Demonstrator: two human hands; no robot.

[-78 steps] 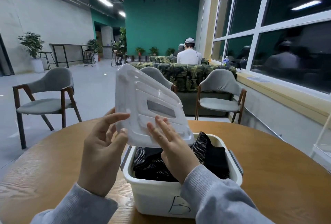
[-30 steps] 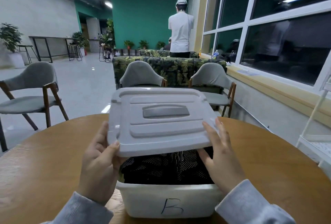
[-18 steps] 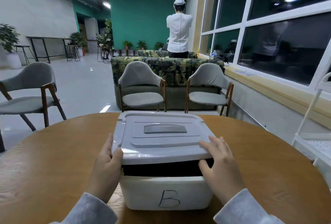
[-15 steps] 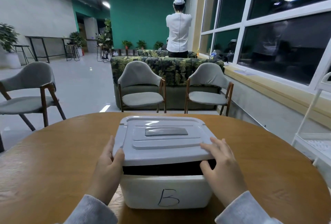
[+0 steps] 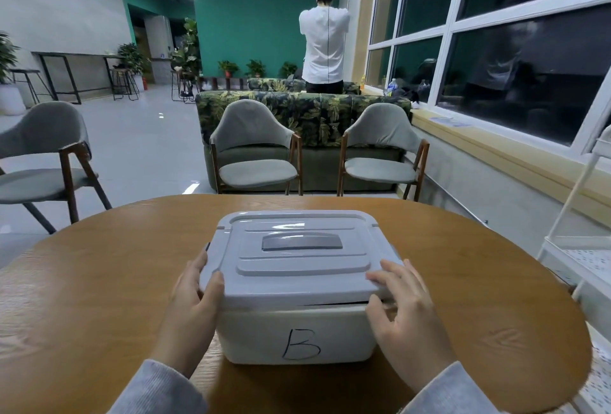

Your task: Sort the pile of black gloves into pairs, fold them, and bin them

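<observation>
Now lower, lid nearly on bin, both hands gripping its corners.

The lid hides whatever is in the bin, save a thin dark gap at its near right edge; both grey sleeves run off the bottom edge.

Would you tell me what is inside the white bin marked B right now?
The contents cannot be seen: the grey lid covers the white bin, held by the left hand and right hand. Only a thin dark gap shows under its front right edge.
</observation>
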